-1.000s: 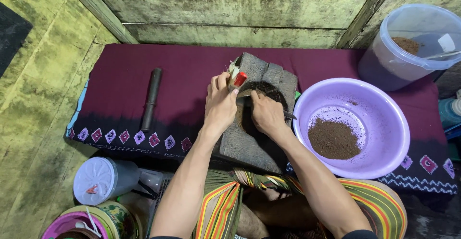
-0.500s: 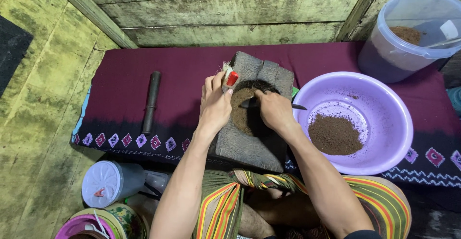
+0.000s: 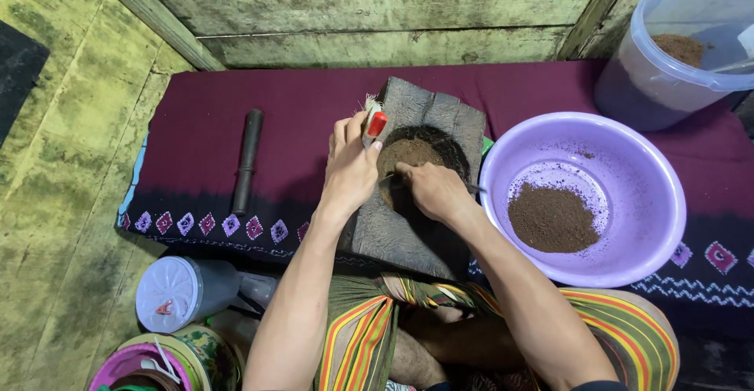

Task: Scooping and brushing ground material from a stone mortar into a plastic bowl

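At the centre of the frame, the left hand (image 3: 351,167) gripped a red-handled brush (image 3: 375,121) over the stone mortar (image 3: 420,179), while the right hand (image 3: 433,190) had its fingers closed on a metal tool (image 3: 477,190) inside it.

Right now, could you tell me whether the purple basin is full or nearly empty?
Nearly empty: the purple basin holds only a small heap of brown powder at its bottom, with bare plastic around it.
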